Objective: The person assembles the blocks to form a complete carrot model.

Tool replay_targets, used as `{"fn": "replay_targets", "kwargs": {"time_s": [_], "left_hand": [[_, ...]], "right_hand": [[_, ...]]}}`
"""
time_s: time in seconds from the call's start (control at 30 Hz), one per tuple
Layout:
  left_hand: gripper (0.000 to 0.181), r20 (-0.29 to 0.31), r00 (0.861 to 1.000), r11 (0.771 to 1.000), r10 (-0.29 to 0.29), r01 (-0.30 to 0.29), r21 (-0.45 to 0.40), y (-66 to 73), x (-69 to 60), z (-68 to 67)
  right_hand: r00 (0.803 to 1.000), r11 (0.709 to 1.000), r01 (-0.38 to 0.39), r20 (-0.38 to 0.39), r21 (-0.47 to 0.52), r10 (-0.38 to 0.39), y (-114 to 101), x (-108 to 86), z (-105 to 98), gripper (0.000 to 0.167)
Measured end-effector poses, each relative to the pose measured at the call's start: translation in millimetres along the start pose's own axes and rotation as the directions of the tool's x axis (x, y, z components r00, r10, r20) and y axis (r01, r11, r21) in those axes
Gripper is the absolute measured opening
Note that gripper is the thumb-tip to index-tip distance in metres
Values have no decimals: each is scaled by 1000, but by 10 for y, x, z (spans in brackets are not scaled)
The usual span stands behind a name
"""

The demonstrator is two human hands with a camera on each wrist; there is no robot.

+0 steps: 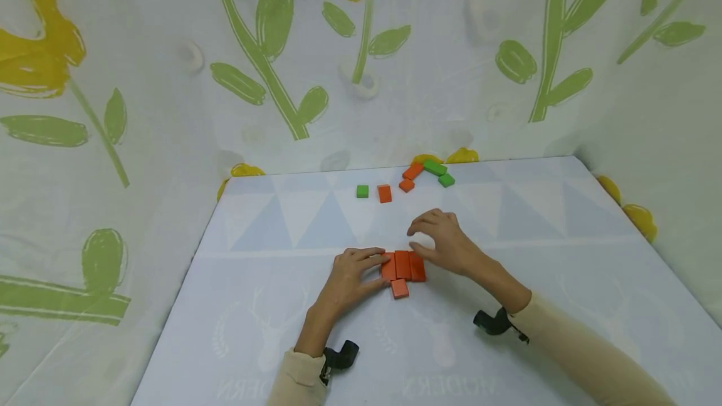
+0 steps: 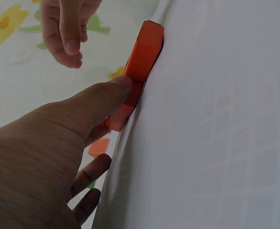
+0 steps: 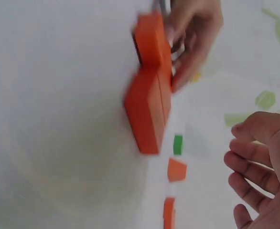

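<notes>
Three orange-red wooden blocks [image 1: 402,265] lie side by side on the table, with a smaller orange block [image 1: 400,289] touching their near side. My left hand [image 1: 351,277] is at the left of this group. Its thumb and index finger pinch the leftmost block [image 1: 387,271], partly covering it. The left wrist view shows the thumb against the orange blocks [image 2: 147,50], while the other fingers spread apart. Just off the group's right end, my right hand [image 1: 445,243] is raised with loosely bent fingers and holds nothing. A gap separates it from the blocks [image 3: 149,107] in the right wrist view.
Toward the table's back edge lie a green cube [image 1: 362,192], an orange block [image 1: 385,193], two more orange blocks [image 1: 413,171] and two green blocks [image 1: 435,168]. A flower-printed curtain [image 1: 429,99] stands behind the patterned table [image 1: 271,318].
</notes>
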State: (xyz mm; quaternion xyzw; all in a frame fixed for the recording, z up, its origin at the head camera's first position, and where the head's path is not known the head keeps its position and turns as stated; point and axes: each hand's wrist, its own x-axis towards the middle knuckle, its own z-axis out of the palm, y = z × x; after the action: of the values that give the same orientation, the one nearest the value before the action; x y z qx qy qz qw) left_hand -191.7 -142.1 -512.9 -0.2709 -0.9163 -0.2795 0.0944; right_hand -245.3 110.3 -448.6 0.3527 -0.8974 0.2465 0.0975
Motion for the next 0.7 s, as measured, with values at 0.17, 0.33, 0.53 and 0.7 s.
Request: {"fn": "replay_targets", "kwargs": {"time_s": [0.17,0.33,0.53,0.7], "left_hand": [[48,13,1000,999,-22,22,-24,17,6,-9],[48,23,999,999,-28,28,-17,18,6,-4],[49,29,999,999,-33,34,-8,3,9,0],[48,35,998,999,-52,53,-14,11,-3,3]], "right_hand": [[989,989,-139,-54,-45,137,304,365,-68,20],[970,966,-243,-51,-92,239,551,640,-30,27],[942,932,-336,-26,-137,336,752,899,78,35],[915,900,-398,0,-175,404,867,1066,203,36]]}}
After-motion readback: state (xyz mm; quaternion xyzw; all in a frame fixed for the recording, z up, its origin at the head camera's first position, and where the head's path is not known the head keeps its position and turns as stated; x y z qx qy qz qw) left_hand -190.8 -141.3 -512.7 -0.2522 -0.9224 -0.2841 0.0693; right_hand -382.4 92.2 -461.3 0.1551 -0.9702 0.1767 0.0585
